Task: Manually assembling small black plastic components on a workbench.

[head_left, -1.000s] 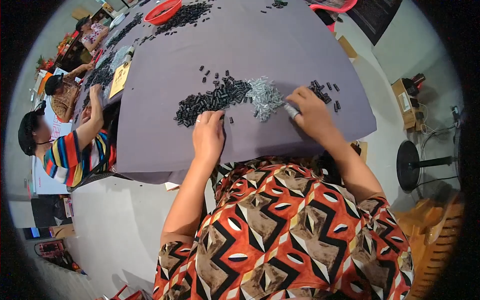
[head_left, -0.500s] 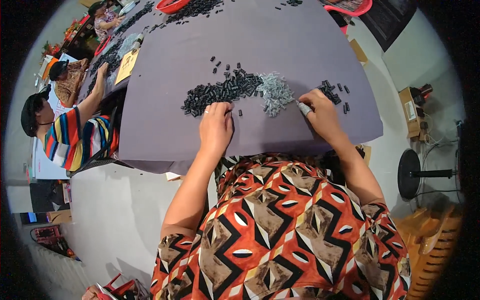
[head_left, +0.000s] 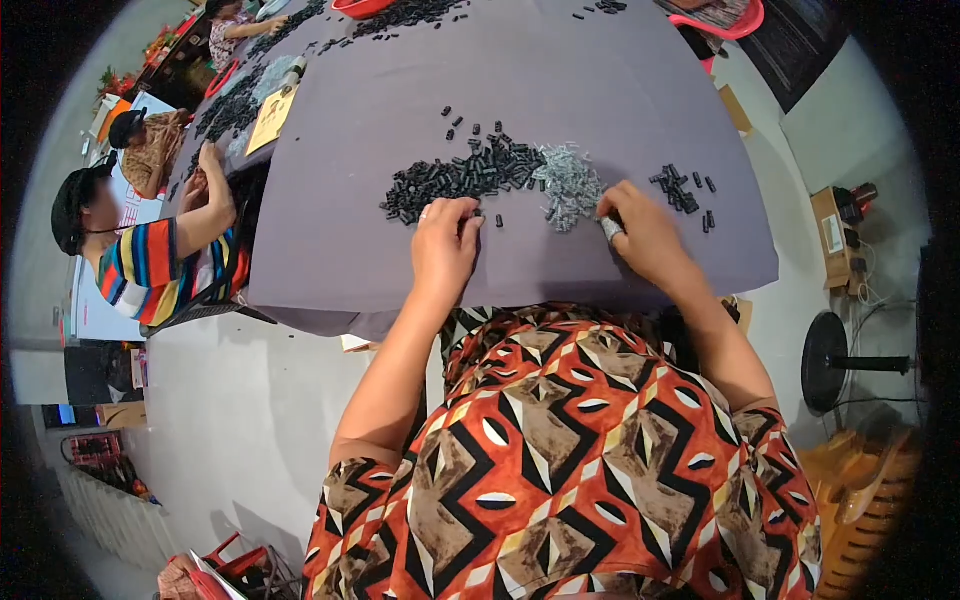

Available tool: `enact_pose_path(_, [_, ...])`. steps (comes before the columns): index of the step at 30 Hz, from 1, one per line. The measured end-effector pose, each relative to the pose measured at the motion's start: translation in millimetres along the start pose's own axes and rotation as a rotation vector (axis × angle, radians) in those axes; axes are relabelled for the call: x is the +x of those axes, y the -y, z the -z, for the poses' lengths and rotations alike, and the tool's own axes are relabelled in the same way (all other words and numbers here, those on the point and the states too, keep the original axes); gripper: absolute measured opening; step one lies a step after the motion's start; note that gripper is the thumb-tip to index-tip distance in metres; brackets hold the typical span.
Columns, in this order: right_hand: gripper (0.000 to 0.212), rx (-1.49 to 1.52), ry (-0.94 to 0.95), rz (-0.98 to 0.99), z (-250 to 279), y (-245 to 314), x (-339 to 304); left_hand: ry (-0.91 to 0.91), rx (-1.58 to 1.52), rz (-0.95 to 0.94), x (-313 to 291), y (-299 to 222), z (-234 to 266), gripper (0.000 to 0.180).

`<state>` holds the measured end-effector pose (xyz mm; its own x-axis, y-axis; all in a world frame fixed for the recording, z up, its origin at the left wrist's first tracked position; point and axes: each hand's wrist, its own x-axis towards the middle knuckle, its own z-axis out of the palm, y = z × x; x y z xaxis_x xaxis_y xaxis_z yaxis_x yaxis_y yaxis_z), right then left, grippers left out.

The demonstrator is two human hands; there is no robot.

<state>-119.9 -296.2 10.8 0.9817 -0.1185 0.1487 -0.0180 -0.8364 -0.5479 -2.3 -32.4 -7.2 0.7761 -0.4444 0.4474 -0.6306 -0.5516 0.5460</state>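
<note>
A heap of small black cylindrical parts lies on the grey cloth-covered table. Against its right side sits a pile of small clear plastic pieces. My left hand rests at the near edge of the black heap, fingers curled and thumb close to the index finger; whatever is between them is hidden. At the right edge of the clear pile, my right hand is closed in a pinch, and its contents are too small to make out. A grey wrapping covers one of its fingers. One loose black part lies between my hands.
A smaller group of black parts lies beyond my right hand. Far back stand a red basin and more black parts. On the left, a person in a striped shirt works at an adjoining table beside a yellow card.
The whole view has shifted slightly. My right hand has come closer to the clear pile, while my left stays by the black heap. The striped-shirt person's arm has drawn back.
</note>
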Motion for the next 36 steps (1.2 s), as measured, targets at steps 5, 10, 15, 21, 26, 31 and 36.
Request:
enact_pose_path(5, [0.029, 0.049, -0.047, 0.04, -8.9, -0.9, 0.8, -0.195, -0.26, 0.106, 7.9, 9.9, 1.3, 0.018])
enact_pose_path(10, [0.03, -0.005, -0.07, 0.038, -9.7, -0.5, 3.7, -0.128, 0.096, -0.158, 44.2, 3.3, 8.1, 0.022])
enact_pose_path(15, [0.03, -0.032, -0.144, 0.041, -18.8, 2.5, -1.8, 0.01, 0.157, -0.205, 74.8, -2.4, -21.3, 0.036])
enact_pose_path(21, [0.029, -0.011, -0.205, 0.078, -22.5, -2.2, -3.2, 0.125, 0.173, -0.172, 70.7, -4.7, -31.3, 0.028])
enact_pose_path(26, [0.033, -0.017, -0.246, 0.098, -23.7, -3.7, -3.7, 0.085, 0.146, -0.307, 45.3, 0.5, -17.9, 0.019])
enact_pose_path(31, [0.03, -0.022, -0.22, 0.089, -22.7, -1.0, -3.2, 0.113, 0.113, -0.363, 26.7, 5.6, -2.1, 0.017])
enact_pose_path(36, [0.031, 0.031, -0.22, 0.073, -22.4, -0.3, -5.3, 0.13, 0.093, -0.4, 11.3, 12.3, 5.6, 0.018])
